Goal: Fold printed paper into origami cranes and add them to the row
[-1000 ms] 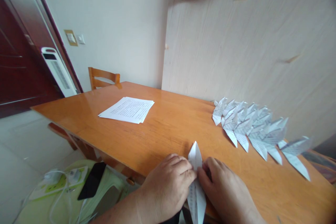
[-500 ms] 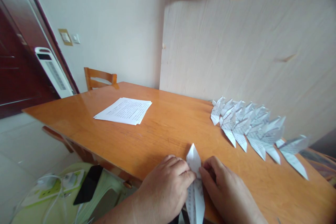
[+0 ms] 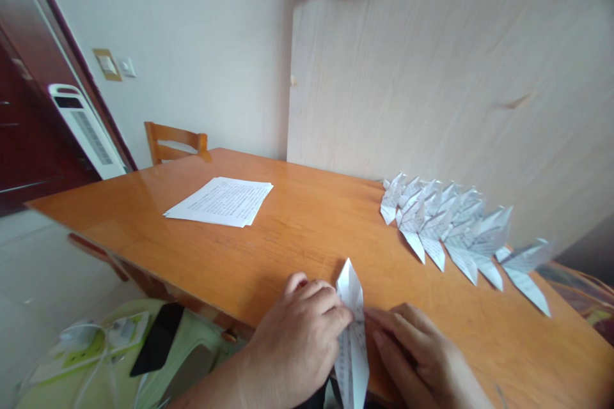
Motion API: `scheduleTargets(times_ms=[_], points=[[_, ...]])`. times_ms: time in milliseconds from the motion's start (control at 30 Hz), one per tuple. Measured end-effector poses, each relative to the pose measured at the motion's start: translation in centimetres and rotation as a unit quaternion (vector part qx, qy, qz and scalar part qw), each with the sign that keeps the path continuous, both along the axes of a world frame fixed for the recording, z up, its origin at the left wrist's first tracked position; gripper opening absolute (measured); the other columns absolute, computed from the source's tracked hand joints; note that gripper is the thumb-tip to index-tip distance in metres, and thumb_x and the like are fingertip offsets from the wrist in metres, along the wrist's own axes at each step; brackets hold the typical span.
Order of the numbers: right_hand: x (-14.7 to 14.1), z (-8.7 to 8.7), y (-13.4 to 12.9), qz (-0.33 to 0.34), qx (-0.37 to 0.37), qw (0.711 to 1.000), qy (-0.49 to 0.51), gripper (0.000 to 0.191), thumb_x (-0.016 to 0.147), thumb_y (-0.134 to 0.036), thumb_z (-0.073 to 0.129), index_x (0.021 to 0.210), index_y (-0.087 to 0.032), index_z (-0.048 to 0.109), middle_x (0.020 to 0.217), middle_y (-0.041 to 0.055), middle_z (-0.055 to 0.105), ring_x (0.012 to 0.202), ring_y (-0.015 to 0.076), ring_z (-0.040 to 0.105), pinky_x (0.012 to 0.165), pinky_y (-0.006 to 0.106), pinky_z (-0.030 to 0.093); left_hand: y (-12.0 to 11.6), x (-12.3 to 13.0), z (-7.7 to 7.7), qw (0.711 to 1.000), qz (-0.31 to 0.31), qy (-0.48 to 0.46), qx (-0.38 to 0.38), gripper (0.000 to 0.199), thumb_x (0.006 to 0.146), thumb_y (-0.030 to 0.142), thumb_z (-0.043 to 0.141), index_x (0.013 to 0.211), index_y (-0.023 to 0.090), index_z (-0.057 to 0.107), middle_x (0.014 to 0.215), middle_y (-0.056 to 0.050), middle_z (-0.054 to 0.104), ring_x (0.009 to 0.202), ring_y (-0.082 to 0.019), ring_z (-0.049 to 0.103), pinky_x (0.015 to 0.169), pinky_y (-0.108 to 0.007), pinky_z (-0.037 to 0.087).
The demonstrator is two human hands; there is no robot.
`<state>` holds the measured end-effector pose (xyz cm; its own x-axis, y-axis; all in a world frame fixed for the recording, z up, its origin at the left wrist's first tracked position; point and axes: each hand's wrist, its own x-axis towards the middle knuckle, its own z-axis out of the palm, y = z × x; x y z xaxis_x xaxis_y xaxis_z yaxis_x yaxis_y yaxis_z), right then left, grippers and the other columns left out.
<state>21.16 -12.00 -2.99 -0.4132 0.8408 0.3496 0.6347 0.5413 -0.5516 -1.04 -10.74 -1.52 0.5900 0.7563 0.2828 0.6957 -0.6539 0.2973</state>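
A long, narrow piece of folded paper (image 3: 352,351) with printed text lies at the table's near edge, its pointed tip facing away from me. My left hand (image 3: 302,339) is closed on its left side, thumb and fingers pressing near the middle. On the other side, my right hand (image 3: 426,351) has its index finger stretched to the paper's right edge, thumb apart from it and lower. Whether that fingertip presses on the paper is hard to see. Several folded paper pieces (image 3: 436,217) with upright flaps stand in rows at the right.
A stack of printed sheets (image 3: 220,201) lies on the wooden table (image 3: 307,223) at the left. A chair (image 3: 175,140) stands behind the far corner. Below left, a green stool (image 3: 192,339) holds a black phone (image 3: 157,339) and a power strip (image 3: 86,351) with cables.
My right hand has shifted down and right, its thumb coming off the paper's edge and its fingers stretching out. The left hand keeps its hold. The view has turned slightly right.
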Motion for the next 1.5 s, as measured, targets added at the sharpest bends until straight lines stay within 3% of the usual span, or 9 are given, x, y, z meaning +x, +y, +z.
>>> scheduleTargets(times_ms=[367,767,1233,1400,1500], points=[[0.0,0.2,-0.3,-0.012,0.008,1.0,0.0,0.03,0.1,-0.022,0.042,0.12,-0.022,0.065,0.087,0.0061,0.063,0.076,0.0157,0.065,0.066,0.026,0.057,0.0,0.0,-0.5,0.999,-0.009,-0.011,0.052,0.018,0.1,0.026,0.05,0.111,0.032,0.064,0.106,0.0,0.06,0.103,-0.021,0.051,0.096,-0.046,0.03],[-1.0,1.3,-1.1,0.047,-0.017,0.995,-0.089,0.018,0.091,-0.018,0.057,0.09,-0.025,0.074,0.09,0.0061,0.069,0.083,0.0207,0.064,0.073,0.033,0.055,-0.1,0.1,0.2,1.0,-0.011,0.014,0.025,0.016,0.1,0.027,0.051,0.108,0.028,0.065,0.103,-0.002,0.06,0.108,-0.022,0.05,0.097,-0.045,0.032],[-1.1,0.7,-1.2,0.04,0.004,0.992,-0.118,0.015,0.088,-0.018,0.061,0.083,-0.026,0.073,0.084,0.0041,0.067,0.078,0.0201,0.062,0.069,0.033,0.054,0.3,0.2,0.7,1.0,-0.015,0.018,0.01,0.02,0.1,0.027,0.05,0.112,0.03,0.066,0.101,-0.002,0.062,0.105,-0.023,0.049,0.095,-0.046,0.031],[-0.8,1.5,-1.4,0.014,0.024,0.999,-0.029,0.02,0.096,-0.023,0.052,0.097,-0.026,0.072,0.086,0.0054,0.068,0.078,0.0188,0.065,0.071,0.031,0.057,0.2,0.2,0.7,1.0,-0.011,0.028,0.001,0.018,0.1,0.025,0.05,0.111,0.029,0.065,0.097,-0.001,0.062,0.102,-0.023,0.05,0.089,-0.042,0.032],[-0.5,2.0,-1.1,0.004,0.006,0.999,-0.035,0.027,0.1,-0.028,0.044,0.108,-0.025,0.069,0.086,0.0062,0.067,0.076,0.0183,0.065,0.068,0.03,0.057,0.2,0.3,0.7,1.0,-0.01,0.029,0.002,0.017,0.1,0.025,0.051,0.109,0.028,0.065,0.096,-0.001,0.062,0.1,-0.022,0.05,0.088,-0.041,0.033]])
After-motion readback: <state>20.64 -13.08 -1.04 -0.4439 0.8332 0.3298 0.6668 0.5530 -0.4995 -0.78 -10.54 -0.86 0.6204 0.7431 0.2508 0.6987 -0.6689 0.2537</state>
